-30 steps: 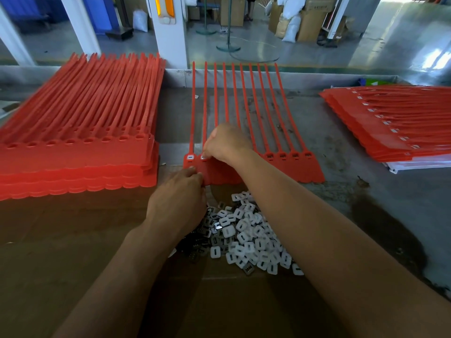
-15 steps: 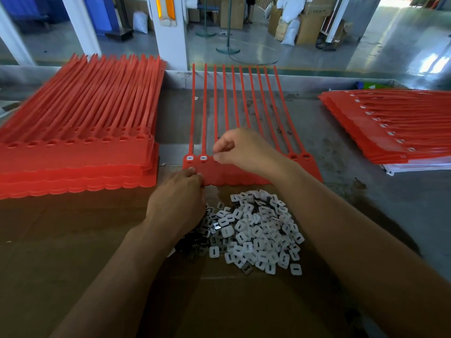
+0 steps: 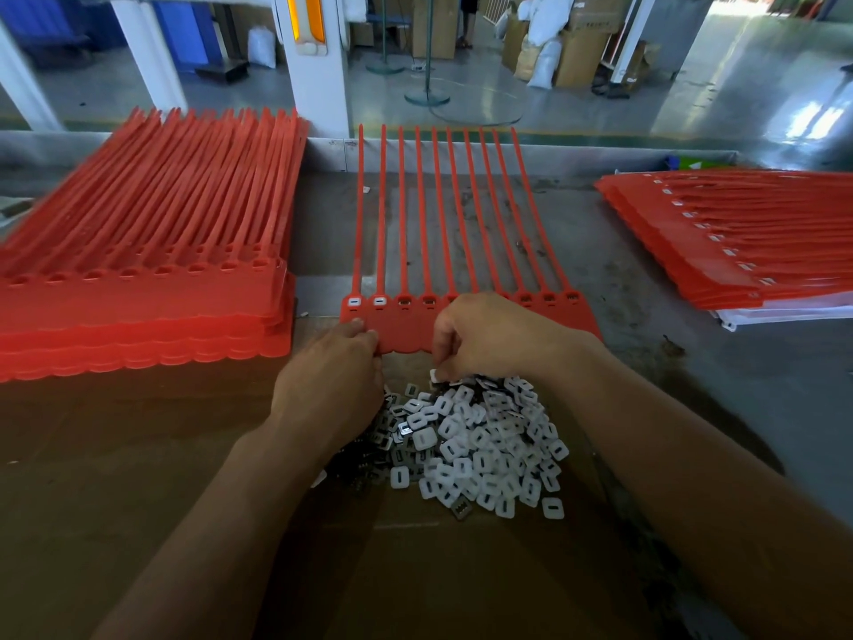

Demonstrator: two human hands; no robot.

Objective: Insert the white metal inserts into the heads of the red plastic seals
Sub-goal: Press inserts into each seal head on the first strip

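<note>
Head view, stack [image 3: 138, 307] beside strip [image 3: 401, 330], right hand [image 3: 489, 339] pinching insert [image 3: 434, 375], hiding heads

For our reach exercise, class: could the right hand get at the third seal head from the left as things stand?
Probably yes. The third seal head lies uncovered just left of the right hand; the left hand holds the seal strip lower down, clear of the way.

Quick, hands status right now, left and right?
Left hand: fingertips on the seal strip, near edge; grip cannot be told.
Right hand: pinching a white insert.
</note>
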